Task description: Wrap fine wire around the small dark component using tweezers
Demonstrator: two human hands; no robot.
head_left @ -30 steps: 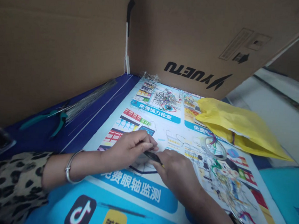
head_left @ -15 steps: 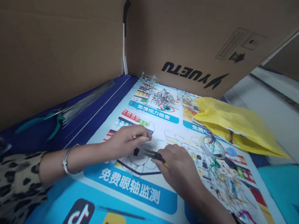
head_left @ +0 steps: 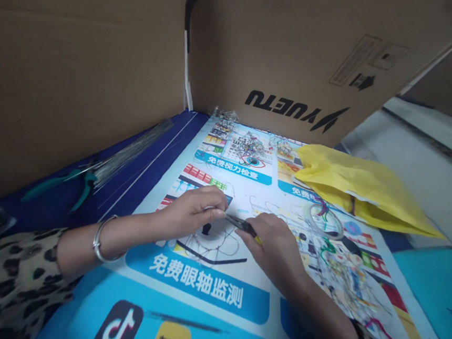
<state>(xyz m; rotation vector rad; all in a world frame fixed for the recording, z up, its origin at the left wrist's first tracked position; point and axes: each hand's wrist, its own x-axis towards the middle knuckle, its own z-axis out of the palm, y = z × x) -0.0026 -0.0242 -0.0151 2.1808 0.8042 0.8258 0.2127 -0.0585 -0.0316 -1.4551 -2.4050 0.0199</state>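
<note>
My right hand (head_left: 273, 239) is wrapped round a pair of pliers (head_left: 241, 223) with dark, slim jaws and a bit of yellow handle showing. The jaw tips reach to the fingertips of my left hand (head_left: 202, 207), which is closed in a pinch on a thin wire (head_left: 219, 245). Looped wire hangs below the two hands over the printed mat. The exact spot where jaws and wire meet is too small to make out.
Teal-handled pliers (head_left: 83, 191) and a bundle of straight wires (head_left: 132, 151) lie at left. Tangled wire (head_left: 252, 145) sits at the back. A clear tape roll (head_left: 324, 220) and a yellow bag (head_left: 367, 187) are at right. Cardboard walls (head_left: 284, 48) stand behind.
The pliers' jaws have moved up and left, from below my left fingertips to right at them. My right hand has shifted slightly with the pliers. My left hand has barely moved.
</note>
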